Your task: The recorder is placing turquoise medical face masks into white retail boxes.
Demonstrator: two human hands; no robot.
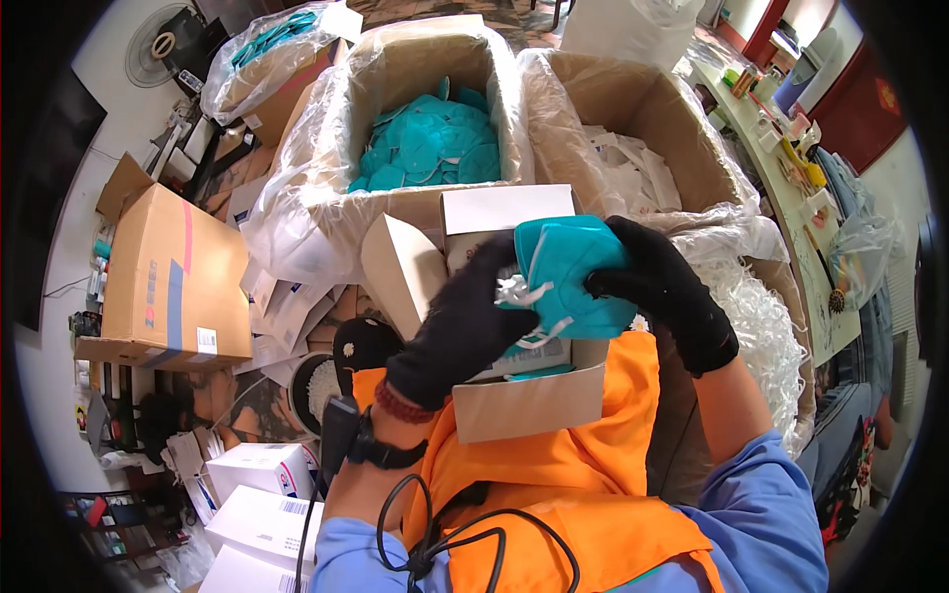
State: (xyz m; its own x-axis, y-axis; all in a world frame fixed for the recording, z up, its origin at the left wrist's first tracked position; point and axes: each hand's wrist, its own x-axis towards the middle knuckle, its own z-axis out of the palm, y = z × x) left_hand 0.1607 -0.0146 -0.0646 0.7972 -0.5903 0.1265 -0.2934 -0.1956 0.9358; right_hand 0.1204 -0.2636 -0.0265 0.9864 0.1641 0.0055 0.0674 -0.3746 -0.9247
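Note:
My left hand [474,311], in a black glove, is closed on the white ear loops and near edge of a teal face mask [573,277]. My right hand [662,282], also gloved, grips the mask's right side, thumb in front. It may be a small stack; I cannot tell how many. Just beneath stands a small white box [529,403], flaps folded out, on or against the orange apron [623,415] over my lap. Part of another teal piece shows inside it; the masks and my left hand hide the rest.
Ahead, a plastic-lined carton [425,69] holds many loose teal masks. Right of it, another lined carton [633,84] contains white packets. White strands [756,336] fill a container at right. A closed brown carton [168,267] and white boxes [262,524] stand left.

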